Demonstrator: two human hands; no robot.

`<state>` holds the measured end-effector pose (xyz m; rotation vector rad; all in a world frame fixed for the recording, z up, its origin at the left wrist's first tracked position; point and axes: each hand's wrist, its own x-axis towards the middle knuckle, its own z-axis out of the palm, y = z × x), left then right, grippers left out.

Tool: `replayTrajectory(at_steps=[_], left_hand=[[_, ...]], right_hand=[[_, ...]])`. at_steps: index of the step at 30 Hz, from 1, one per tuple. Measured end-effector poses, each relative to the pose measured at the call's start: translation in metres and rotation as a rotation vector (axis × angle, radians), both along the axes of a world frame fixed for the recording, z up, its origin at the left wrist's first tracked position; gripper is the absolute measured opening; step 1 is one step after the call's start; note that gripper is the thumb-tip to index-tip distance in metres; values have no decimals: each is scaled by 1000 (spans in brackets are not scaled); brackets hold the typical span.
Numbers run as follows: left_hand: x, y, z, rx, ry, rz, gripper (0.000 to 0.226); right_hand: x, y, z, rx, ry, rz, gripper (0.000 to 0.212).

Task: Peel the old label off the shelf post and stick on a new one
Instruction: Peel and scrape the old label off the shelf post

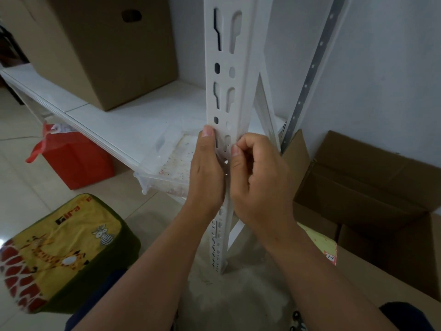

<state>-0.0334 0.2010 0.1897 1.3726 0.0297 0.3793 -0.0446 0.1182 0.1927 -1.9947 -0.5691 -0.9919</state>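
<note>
A white slotted metal shelf post (224,75) runs upright through the middle of the view. My left hand (207,168) grips the post's left edge, thumb pressed against its face. My right hand (256,177) has its fingers curled, thumb and forefinger pinching at the post's right edge at about (232,145). Whatever is pinched there is white and too small to make out as a label. On the cardboard at the right lies a yellow sheet (319,244) with a pink label marked with handwriting (331,257).
A large cardboard box (102,51) stands on the white shelf (133,123). A clear plastic tray (167,163) sits at the shelf's edge. A red bag (74,158) and a yellow giraffe-print bag (64,252) stand on the floor at the left. Open cardboard boxes (372,185) lie at the right.
</note>
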Motion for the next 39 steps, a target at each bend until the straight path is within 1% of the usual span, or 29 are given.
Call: replayTrajectory(at_steps=[2, 6, 9, 11, 13, 16, 18, 20, 22, 24, 27, 31, 39], left_hand=[[-1, 0, 0, -22, -11, -10, 52], [-3, -1, 1, -42, -28, -22, 52], [-3, -2, 0, -21, -36, -10, 51], [-3, -3, -2, 46, -65, 70, 52], [-4, -7, -5, 143, -105, 230, 48], [-11, -11, -6, 295, -243, 437, 38], [-16, -11, -6, 381, -349, 498, 26], [-18, -9, -7, 474, -414, 550, 25], [-22, -9, -7, 561, -468, 566, 28], [-24, -11, -9, 626, -525, 511, 25], [-26, -13, -11, 695, -585, 439, 22], [-28, -15, -11, 703, -576, 374, 18], [-27, -15, -11, 688, -539, 395, 12]], right_hand=[[0, -1, -1, -15, 22, 43, 6], [-4, -7, -1, 150, 189, 236, 4], [-8, -9, 1, 238, 264, 322, 6], [-8, -12, 4, 360, 366, 399, 8], [-7, -17, 8, 540, 512, 505, 13], [-2, -23, 12, 778, 719, 664, 20], [0, -27, 13, 879, 808, 757, 21], [0, -29, 14, 948, 872, 836, 21], [-1, -32, 16, 988, 906, 907, 19], [-2, -35, 18, 1012, 920, 958, 23], [-3, -38, 20, 1045, 950, 978, 29], [-2, -40, 18, 1041, 951, 975, 29], [3, -43, 13, 966, 919, 939, 28]])
